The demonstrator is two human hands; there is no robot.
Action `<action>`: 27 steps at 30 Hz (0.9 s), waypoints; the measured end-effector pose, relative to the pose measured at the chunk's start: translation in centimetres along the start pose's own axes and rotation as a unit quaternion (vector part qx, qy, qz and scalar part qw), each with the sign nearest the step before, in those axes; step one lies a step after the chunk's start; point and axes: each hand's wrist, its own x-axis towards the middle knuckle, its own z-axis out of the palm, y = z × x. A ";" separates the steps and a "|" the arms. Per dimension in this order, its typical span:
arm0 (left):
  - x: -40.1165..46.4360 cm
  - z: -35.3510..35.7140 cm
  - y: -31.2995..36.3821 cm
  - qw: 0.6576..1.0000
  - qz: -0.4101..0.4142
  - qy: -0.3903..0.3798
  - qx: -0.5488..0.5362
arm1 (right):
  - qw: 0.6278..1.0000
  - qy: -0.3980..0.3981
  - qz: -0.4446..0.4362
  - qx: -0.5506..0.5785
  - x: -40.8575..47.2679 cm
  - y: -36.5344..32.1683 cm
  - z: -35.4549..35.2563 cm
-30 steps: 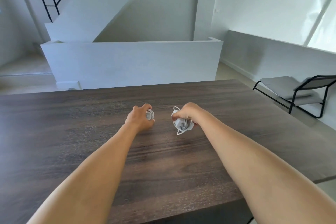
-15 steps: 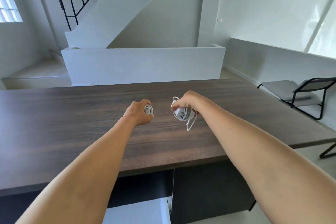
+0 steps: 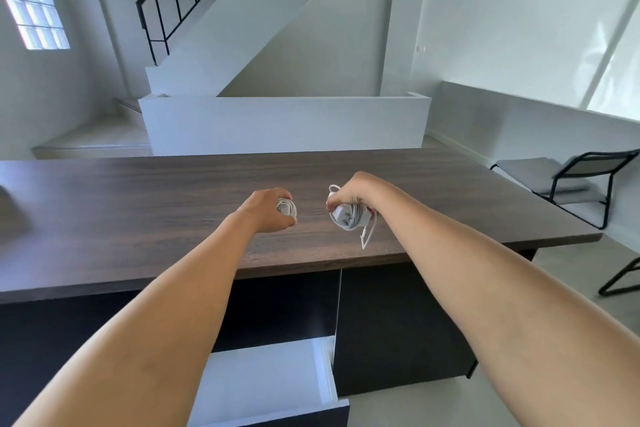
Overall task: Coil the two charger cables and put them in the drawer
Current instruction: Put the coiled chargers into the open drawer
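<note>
Holding one coiled charger cable in each fist, we now stand back from the worktop (image 3: 138, 211), and the open drawer (image 3: 273, 381) has come into view below its front edge. Our left hand (image 3: 268, 211) curls round the small white coil (image 3: 286, 208); our right hand (image 3: 349, 192) grips the larger bundle (image 3: 348, 217), one loose end dangling. A second ago only worktop showed, so coiling looks done and lowering both into the drawer remains.
</note>
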 end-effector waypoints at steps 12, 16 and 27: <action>-10.6 4.9 -1.6 0.997 -0.049 -0.055 -0.025 | 0.996 -0.083 0.012 -0.014 -6.9 2.7 7.1; -12.8 6.4 -3.7 0.994 -0.070 -0.084 -0.015 | 0.993 -0.113 0.035 -0.004 -6.8 3.0 10.7; -13.8 13.1 -14.8 0.973 -0.150 -0.167 -0.059 | 0.983 -0.167 0.077 0.016 -1.7 2.6 23.2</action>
